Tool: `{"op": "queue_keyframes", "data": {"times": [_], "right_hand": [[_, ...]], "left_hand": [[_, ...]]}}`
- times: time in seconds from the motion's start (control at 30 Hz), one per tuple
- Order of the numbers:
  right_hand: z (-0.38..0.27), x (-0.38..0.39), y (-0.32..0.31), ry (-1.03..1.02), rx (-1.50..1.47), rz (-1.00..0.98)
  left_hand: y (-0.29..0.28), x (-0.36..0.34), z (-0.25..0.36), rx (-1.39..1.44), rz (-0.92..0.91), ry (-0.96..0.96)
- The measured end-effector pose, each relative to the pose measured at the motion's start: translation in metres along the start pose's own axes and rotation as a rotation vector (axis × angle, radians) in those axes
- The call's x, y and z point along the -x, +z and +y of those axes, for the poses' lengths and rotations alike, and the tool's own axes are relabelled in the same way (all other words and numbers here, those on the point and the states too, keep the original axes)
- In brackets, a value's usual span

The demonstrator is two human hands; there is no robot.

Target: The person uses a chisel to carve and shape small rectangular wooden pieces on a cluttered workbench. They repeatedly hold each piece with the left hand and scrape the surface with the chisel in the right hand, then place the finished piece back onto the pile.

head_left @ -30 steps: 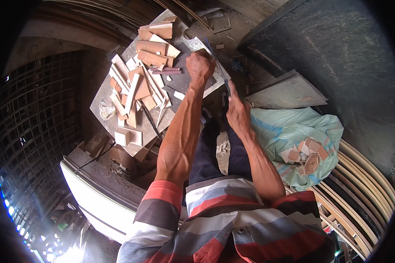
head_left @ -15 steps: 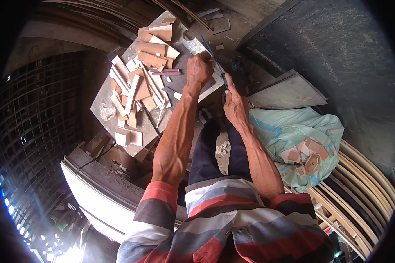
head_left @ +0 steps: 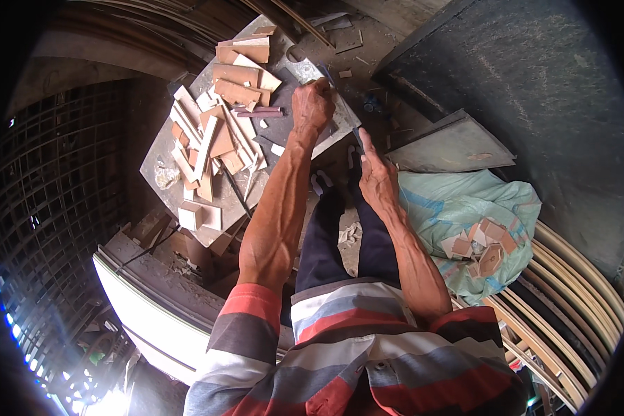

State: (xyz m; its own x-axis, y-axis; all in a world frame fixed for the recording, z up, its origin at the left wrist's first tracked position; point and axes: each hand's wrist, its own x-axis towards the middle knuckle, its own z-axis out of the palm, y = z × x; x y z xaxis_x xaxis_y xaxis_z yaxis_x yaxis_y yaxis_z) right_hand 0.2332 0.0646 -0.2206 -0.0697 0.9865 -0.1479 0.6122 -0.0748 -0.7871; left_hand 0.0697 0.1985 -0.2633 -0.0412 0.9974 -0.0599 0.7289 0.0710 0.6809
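Observation:
My left hand (head_left: 313, 104) is a closed fist pressed down near the right edge of the work table (head_left: 161, 149); whatever lies under its fingers is hidden. To the right of it, just off the table edge, my right hand (head_left: 378, 175) is wrapped round a slim long tool (head_left: 357, 135) with a dark grip and a thin bluish blade. The blade runs along the table edge beside my left fist, and its exact kind does not show. Maroon sticks (head_left: 258, 111) lie left of my left hand. Beyond them are stacked brown and white board offcuts (head_left: 241, 73).
More offcut strips (head_left: 206, 148) and a white block (head_left: 191, 216) lie on the table's left half. A pale green sack (head_left: 430, 194) with cut board pieces (head_left: 490, 260) sits right of my legs. A large dark panel (head_left: 527, 83) leans at right; long strips (head_left: 568, 277) stand below.
My right hand has drawn back toward me a little, pulling the blade along the table edge. My left fist stays almost in place.

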Motion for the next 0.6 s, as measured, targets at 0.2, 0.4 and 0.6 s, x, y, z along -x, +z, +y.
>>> {"op": "queue_keyframes", "data": {"times": [0.2,0.4,0.6], "right_hand": [[-0.015,0.014,-0.014,0.099,0.044,-0.024],[-0.028,0.012,-0.043,0.131,0.041,-0.145],[-0.021,0.039,-0.056,0.182,-0.105,-0.052]], "left_hand": [[0.000,0.006,-0.004,0.005,0.050,0.059],[-0.001,0.005,-0.001,-0.026,0.025,-0.008],[0.001,0.008,0.004,-0.027,0.065,-0.028]]}}
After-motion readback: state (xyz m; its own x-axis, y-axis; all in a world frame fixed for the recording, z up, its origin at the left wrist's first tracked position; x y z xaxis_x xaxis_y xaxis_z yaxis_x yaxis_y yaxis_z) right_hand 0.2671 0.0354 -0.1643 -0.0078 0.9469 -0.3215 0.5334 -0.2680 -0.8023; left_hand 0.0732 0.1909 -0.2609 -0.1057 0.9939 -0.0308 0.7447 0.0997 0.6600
